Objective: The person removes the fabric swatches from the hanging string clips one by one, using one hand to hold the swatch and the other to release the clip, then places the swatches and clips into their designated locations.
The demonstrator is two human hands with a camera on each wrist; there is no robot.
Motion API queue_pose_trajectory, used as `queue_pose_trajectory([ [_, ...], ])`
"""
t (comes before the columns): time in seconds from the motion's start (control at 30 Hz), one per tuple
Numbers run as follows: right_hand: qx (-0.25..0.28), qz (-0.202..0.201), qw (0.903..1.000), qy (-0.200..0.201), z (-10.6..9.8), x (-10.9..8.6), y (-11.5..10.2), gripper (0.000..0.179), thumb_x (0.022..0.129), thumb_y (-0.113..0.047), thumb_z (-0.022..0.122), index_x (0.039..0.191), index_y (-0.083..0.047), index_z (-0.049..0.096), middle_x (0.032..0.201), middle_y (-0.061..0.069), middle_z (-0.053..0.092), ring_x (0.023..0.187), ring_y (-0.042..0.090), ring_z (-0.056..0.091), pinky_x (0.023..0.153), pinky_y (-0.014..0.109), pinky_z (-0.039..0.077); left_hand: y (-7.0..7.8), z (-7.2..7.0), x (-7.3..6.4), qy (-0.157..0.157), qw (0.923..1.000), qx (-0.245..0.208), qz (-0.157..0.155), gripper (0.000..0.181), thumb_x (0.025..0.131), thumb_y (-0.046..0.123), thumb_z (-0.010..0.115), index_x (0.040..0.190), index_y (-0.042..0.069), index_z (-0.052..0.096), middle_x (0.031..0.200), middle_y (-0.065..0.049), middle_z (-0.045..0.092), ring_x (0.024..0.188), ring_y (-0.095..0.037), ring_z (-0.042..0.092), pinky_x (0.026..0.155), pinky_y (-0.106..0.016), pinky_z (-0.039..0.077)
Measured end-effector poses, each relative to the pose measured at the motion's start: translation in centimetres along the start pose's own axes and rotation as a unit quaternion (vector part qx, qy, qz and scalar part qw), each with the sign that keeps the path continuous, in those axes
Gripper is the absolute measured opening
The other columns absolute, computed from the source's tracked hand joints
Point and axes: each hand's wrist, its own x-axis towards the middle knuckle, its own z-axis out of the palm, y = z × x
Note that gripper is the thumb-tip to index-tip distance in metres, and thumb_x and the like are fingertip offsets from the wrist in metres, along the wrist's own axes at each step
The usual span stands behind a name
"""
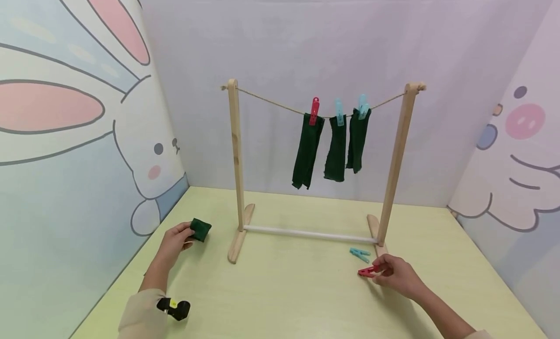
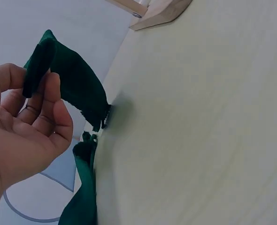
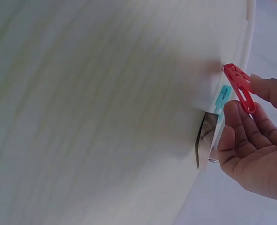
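Note:
On the left side of the table, my left hand [image 1: 172,242] pinches a dark green cloth [image 1: 201,230]. In the left wrist view the cloth [image 2: 75,77] bends over the fingers, and its frayed lower end hangs close to the tabletop. A second green cloth [image 2: 83,187] lies below it there, mostly hidden by my arm in the head view. At the right, my right hand [image 1: 399,277] grips a red clothespin [image 1: 368,272] between thumb and fingers, low over the table. A light blue clothespin [image 1: 360,254] lies just beyond it.
A wooden drying rack [image 1: 236,154] stands in the middle, a string [image 1: 271,102] between its posts. Three green cloths hang there, held by a red clothespin [image 1: 314,111] and light blue clothespins [image 1: 339,112]. Walls with cartoon drawings [image 1: 144,173] enclose the table [image 1: 280,290].

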Motion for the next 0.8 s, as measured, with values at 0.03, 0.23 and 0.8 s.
queue_pose_trajectory([
  [0.03, -0.002, 0.001, 1.0, -0.003, 0.0, 0.0, 0.0, 0.029, 0.073, -0.003, 0.077, 0.095, 0.003, 0.06, 0.088, 0.008, 0.064, 0.071, 0.011, 0.058, 0.06, 0.025, 0.048, -0.2, -0.1, -0.2, -0.003, 1.0, 0.008, -0.005, 0.04, 0.097, 0.011, 0.047, 0.131, -0.01, 0.043, 0.099, -0.003, 0.06, 0.078, -0.008, 0.059, 0.071, -0.028, 0.049],
  [0.23, -0.053, 0.008, 0.9983, -0.024, -0.1, 0.3, 0.4, 0.026, 0.071, -0.009, 0.079, 0.09, -0.002, 0.062, 0.081, 0.002, 0.06, 0.07, 0.012, 0.055, 0.06, 0.026, 0.046, -1.0, -0.8, -2.0, -0.007, 0.9982, 0.043, -0.041, 0.044, 0.097, 0.011, 0.046, 0.134, -0.011, 0.038, 0.108, -0.014, 0.058, 0.078, -0.009, 0.06, 0.069, -0.029, 0.048],
  [0.8, -0.08, -0.014, 0.9946, -0.065, -0.4, 1.2, 0.8, 0.024, 0.069, -0.003, 0.079, 0.085, -0.002, 0.061, 0.074, 0.0, 0.055, 0.066, 0.009, 0.048, 0.057, 0.025, 0.043, -2.8, -2.6, -4.8, -0.076, 0.984, 0.108, -0.119, 0.049, 0.091, 0.003, 0.048, 0.132, -0.018, 0.032, 0.081, -0.012, 0.058, 0.062, -0.02, 0.057, 0.054, -0.028, 0.046],
])
